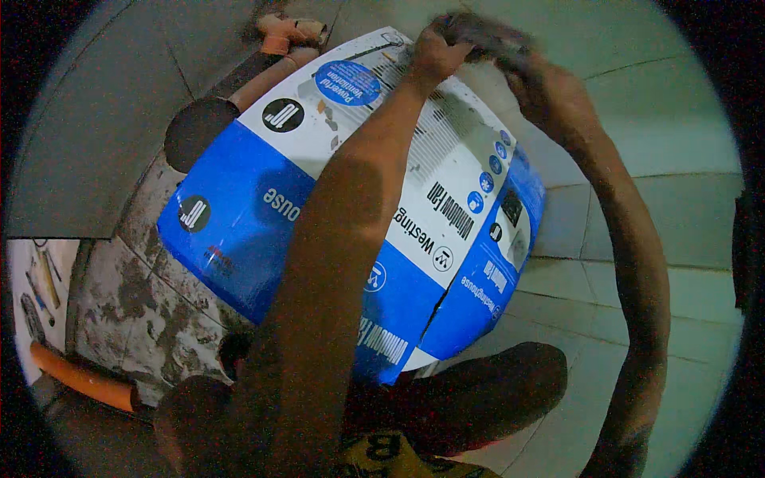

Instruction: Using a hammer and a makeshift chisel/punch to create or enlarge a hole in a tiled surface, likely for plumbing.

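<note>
Both hands are raised over the far edge of a blue and white cardboard box sheet (430, 231) spread out before me. Between them is a dark grey, blurred lump (486, 36) whose kind I cannot make out. My left hand (440, 57) is closed around its near left side. On its right side my right hand (550, 95) has its fingers curled against the lump, smeared by motion. Grey crumbs and smudges lie on the white part of the cardboard, left of my left forearm.
An orange pipe fitting (291, 33) sits beyond the cardboard's far left corner, near a dark round shape (199, 134). Another orange pipe (84, 378) lies at lower left, below some tools (48, 279). Stained floor tiles (135, 311) border the left side; pale tiled walls stand right.
</note>
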`<control>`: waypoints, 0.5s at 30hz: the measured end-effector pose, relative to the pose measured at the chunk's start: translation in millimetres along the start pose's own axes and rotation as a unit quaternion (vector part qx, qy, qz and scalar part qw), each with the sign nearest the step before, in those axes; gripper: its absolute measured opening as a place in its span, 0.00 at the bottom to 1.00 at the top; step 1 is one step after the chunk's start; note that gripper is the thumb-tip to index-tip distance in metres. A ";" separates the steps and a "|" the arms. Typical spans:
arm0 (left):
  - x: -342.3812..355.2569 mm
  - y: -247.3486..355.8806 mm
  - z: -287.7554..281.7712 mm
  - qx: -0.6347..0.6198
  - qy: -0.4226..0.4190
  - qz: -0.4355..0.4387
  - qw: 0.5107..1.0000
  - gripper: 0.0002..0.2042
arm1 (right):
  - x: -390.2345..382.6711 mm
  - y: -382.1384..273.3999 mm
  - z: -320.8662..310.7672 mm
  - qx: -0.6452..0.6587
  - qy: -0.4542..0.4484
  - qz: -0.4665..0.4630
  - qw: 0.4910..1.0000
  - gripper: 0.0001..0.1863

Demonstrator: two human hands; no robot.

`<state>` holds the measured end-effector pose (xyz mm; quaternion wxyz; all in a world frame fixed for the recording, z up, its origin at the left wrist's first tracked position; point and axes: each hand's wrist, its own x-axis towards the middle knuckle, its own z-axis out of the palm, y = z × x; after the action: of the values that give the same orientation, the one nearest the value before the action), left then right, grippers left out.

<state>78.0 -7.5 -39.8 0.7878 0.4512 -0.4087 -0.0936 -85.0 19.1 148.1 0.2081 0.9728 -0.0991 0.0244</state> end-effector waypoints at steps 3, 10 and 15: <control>-1.7 -7.3 -1.9 0.049 0.038 0.072 0.995 0.10 | -12.8 9.7 16.1 0.001 -0.052 0.136 0.989 0.14; 7.6 -0.6 10.9 0.132 0.168 -0.101 0.972 0.11 | -108.8 -12.6 -16.3 0.228 0.023 0.305 0.925 0.15; 9.7 9.8 6.0 0.092 0.176 -0.128 0.972 0.16 | -142.6 -78.1 -47.9 0.305 -0.040 0.389 0.868 0.15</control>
<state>77.8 -10.7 -25.1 0.7840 0.5796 -0.2092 -0.0746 -209.1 134.6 147.9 -0.1299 0.8704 -0.4656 0.0939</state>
